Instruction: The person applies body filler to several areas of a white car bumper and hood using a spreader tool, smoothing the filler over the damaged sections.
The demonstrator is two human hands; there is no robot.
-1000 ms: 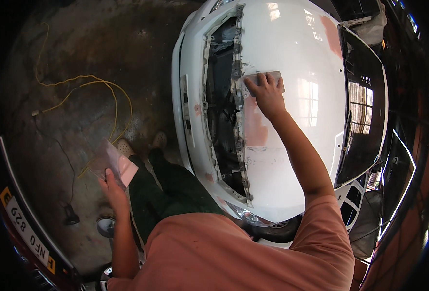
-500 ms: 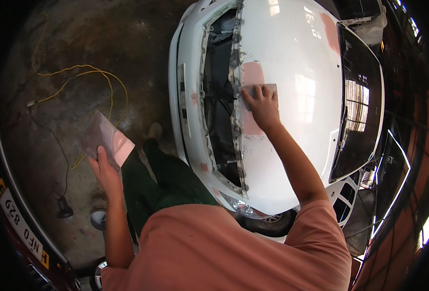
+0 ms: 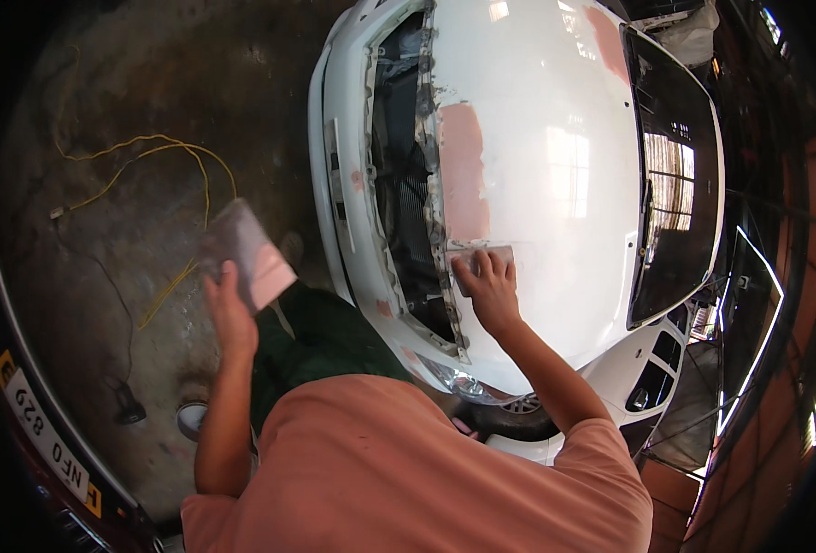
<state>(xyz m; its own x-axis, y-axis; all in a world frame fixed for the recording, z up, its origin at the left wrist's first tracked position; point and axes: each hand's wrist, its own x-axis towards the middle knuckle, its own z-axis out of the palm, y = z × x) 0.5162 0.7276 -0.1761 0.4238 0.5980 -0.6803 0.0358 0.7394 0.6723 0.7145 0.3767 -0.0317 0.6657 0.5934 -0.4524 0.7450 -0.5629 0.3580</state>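
My left hand (image 3: 228,309) is closed on a flat square board (image 3: 237,230) with pink paste (image 3: 274,276) on it, held out over the floor. My right hand (image 3: 491,300) grips a thin grey pad (image 3: 463,253), pressed on the front edge of a white car's hood (image 3: 555,221). Just beyond that pad is an elongated pink patch (image 3: 463,170) on the paint. A dark open grille gap (image 3: 399,147) runs alongside. Another pink patch (image 3: 606,41) shows near the windshield.
Yellow cord (image 3: 173,145) lies looped on the concrete floor (image 3: 150,83), near a dark tool (image 3: 129,405) and a round metal container (image 3: 189,419). A dark red vehicle (image 3: 35,488) borders the left. The white car's windshield (image 3: 666,267) is at right.
My right hand and its pad have moved down along the hood edge, uncovering the pink patch. My left hand and board have shifted slightly, now farther right than half a second ago.
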